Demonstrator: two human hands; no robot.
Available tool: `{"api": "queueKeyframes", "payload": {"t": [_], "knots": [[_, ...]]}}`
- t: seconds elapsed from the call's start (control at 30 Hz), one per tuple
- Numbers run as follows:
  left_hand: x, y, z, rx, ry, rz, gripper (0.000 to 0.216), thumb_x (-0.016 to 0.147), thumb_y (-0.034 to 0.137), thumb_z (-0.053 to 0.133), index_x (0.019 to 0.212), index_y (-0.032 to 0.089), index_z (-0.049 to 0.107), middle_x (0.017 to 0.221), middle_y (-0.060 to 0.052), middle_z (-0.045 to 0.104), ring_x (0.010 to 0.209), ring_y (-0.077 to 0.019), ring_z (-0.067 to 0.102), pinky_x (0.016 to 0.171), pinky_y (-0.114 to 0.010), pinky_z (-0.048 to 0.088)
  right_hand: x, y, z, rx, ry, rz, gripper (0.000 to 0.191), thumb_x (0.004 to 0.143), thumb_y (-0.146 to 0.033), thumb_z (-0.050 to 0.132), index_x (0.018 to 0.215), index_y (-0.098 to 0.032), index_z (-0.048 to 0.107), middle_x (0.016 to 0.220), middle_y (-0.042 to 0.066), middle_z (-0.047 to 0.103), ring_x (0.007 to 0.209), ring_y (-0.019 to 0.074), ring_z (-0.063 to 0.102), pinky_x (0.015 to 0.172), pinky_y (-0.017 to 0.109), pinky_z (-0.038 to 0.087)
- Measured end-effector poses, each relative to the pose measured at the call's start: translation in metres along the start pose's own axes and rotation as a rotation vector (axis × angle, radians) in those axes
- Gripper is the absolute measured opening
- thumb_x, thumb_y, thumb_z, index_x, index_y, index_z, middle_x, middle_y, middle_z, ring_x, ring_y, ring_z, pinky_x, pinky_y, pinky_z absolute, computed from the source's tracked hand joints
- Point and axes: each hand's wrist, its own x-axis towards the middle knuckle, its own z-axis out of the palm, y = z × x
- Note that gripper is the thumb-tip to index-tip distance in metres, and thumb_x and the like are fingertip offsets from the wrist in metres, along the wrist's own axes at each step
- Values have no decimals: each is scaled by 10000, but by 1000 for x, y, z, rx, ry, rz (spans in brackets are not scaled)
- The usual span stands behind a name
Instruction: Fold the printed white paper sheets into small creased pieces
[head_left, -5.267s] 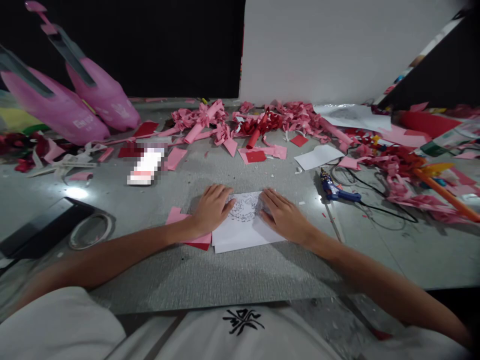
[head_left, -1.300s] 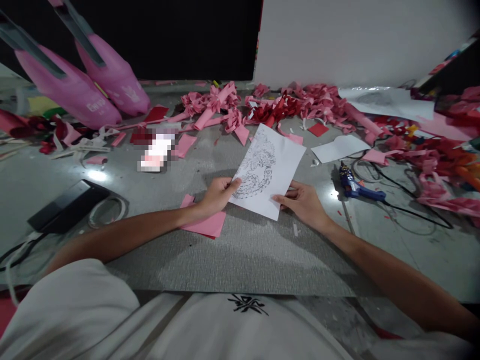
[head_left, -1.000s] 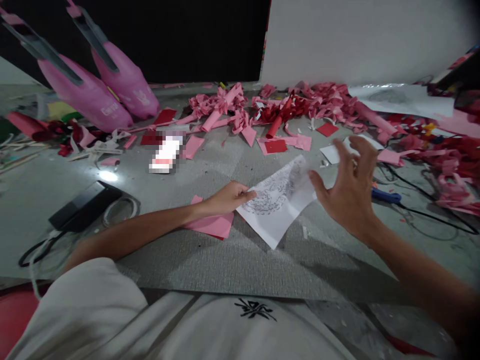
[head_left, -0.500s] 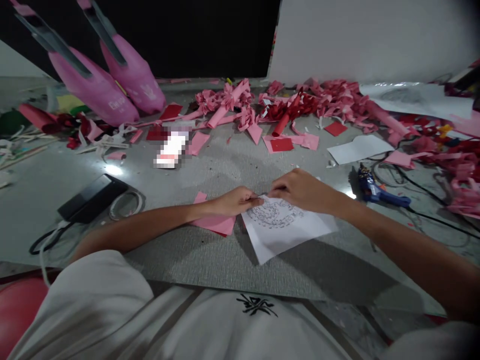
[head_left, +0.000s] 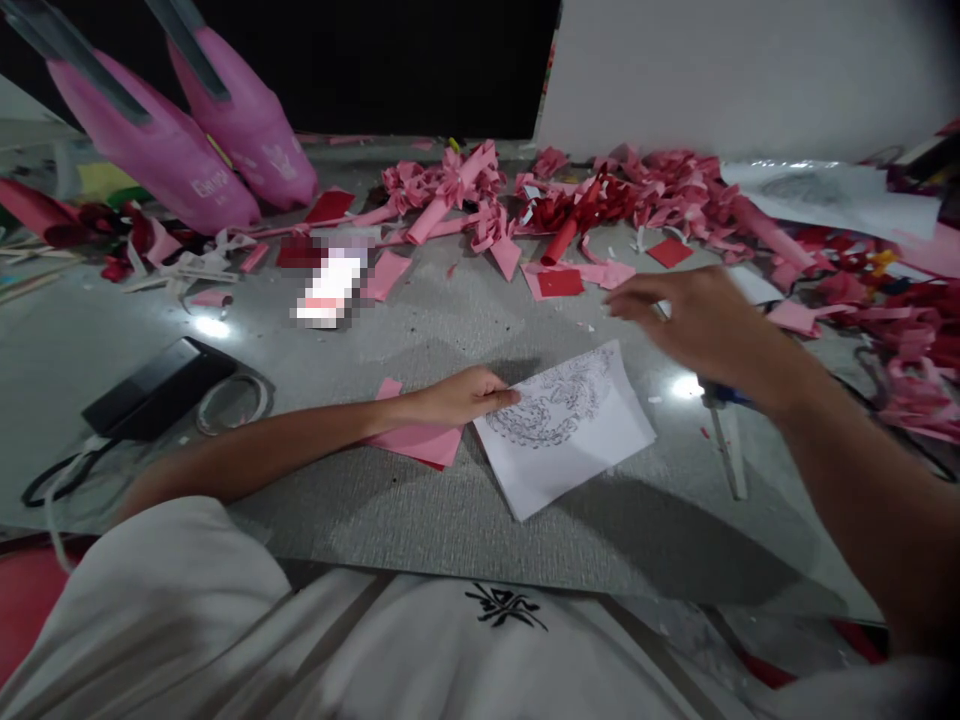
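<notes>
A white sheet (head_left: 571, 440) with a dark printed pattern lies flat on the grey mat (head_left: 465, 520) in front of me. My left hand (head_left: 461, 393) pinches the sheet's left corner, its wrist resting on pink and red paper squares (head_left: 414, 443). My right hand (head_left: 694, 320) hovers in the air above and to the right of the sheet, fingers loosely extended, holding nothing, slightly blurred. A blue glue gun (head_left: 718, 395) lies partly hidden under that hand.
Pink and red paper scraps and rolls (head_left: 585, 200) litter the far side of the table. Two pink bags (head_left: 202, 160) stand at the back left. A black device (head_left: 146, 385) and a tape ring (head_left: 232, 400) lie on the left. White sheets (head_left: 832, 190) lie at the far right.
Earlier both hands pressed the sheet flat, then lifted it. Half a second ago both pinched its top corner; now my right hand has let go and risen to the right.
</notes>
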Motion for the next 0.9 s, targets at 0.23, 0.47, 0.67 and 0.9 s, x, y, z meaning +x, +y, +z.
{"api": "queueKeyframes", "payload": {"t": [0.23, 0.47, 0.67, 0.9], "knots": [[-4, 5, 4, -118, 10, -49, 632, 939, 694, 639, 602, 206, 418, 543, 54, 376, 454, -74, 362, 443, -227, 236, -6, -51, 40, 171, -424, -269, 369, 1090, -319, 512, 838, -229, 767, 784, 11, 781, 690, 173, 680, 711, 325, 433], [-7, -6, 2, -352, 91, -110, 621, 993, 730, 558, 876, 126, 645, 799, -151, 770, 592, -181, 742, 461, -222, 494, -18, 6, 7, 62, -226, -105, 345, 1052, -317, 544, 849, -227, 808, 810, 43, 807, 702, 204, 706, 759, 364, 485], [-7, -7, 5, -6, 652, 162, 593, 1066, 657, 463, 1351, 156, 604, 1254, -172, 740, 1010, -202, 750, 766, -282, 573, -36, 3, 4, 127, -154, 126, 303, 1020, -346, 595, 819, -253, 801, 737, 28, 778, 667, 219, 689, 696, 377, 482], [-5, -1, 16, 313, 389, 48, 530, 1066, 588, 464, 717, 198, 548, 628, 19, 503, 616, -141, 478, 635, -284, 344, -44, -43, 45, 329, -218, 46, 310, 1020, -370, 578, 844, -236, 795, 677, -13, 740, 585, 147, 622, 650, 313, 440]]}}
